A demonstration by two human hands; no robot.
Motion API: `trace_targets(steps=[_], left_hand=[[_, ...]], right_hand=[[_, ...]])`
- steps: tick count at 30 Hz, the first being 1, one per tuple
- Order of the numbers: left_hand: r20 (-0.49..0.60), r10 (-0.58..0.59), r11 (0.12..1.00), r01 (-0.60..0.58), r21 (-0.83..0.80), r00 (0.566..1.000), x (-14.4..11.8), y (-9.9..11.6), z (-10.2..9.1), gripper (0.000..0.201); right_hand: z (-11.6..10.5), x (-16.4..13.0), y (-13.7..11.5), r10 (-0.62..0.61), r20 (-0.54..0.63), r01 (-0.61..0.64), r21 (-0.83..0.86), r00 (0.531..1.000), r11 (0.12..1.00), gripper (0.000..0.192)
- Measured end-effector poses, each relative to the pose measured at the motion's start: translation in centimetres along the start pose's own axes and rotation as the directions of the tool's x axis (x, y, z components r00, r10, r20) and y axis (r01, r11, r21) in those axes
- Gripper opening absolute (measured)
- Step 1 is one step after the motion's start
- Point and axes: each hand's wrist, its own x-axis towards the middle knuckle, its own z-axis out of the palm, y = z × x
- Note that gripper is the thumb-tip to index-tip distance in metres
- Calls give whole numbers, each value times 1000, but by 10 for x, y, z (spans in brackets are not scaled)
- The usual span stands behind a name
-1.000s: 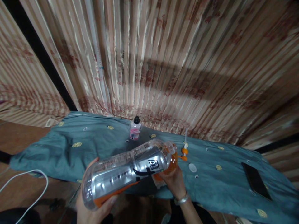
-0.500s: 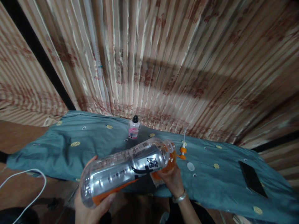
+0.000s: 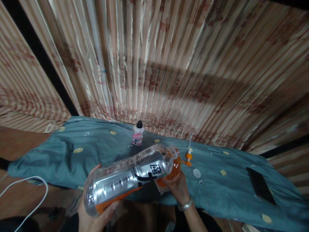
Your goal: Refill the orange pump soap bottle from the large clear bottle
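Two grips held: left hand on the bottle, right hand on the orange container beside the bottle's mouth; steady alignment there appeared advisable.

Broad silvery bracelet, dark legwear

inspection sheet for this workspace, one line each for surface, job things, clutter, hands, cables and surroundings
Surface: creased teal cloth with yellow motifs
Job's things: silver-labelled bottle tilted, its mouth overlapping an orange container in view, contact unclear; orange-and-white pump top lies to the right
Clutter: black-capped bottle upright near the back edge; white disc; dark phone-like slab
Hands: left hand grips the silver-labelled bottle near its base; right hand holds the orange container
Cables: white cable curving at lower left
Surroundings: striped curtain behind; black pole at left
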Motion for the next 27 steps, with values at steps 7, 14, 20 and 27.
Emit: trace_targets(steps=[7,14,20,27], left_hand=[[-22,-49,999,48,-18,999,0,-9,-4,127],[3,-13,999,13,-33,1000,-2,-5,-1,117],[2,35,999,-35,14,999,1,4,1,124],[30,84,995,-85,54,996,8,6,-1,122]], right_hand=[[3,-3,3,17,8,-17,25,1000,1000,55],[8,-5,12,34,-12,-34,-5,999,999,61],[7,-3,8,20,3,-20,17,1000,1000,64],[6,-1,-1,-14,-15,14,24,1000,1000,59]])
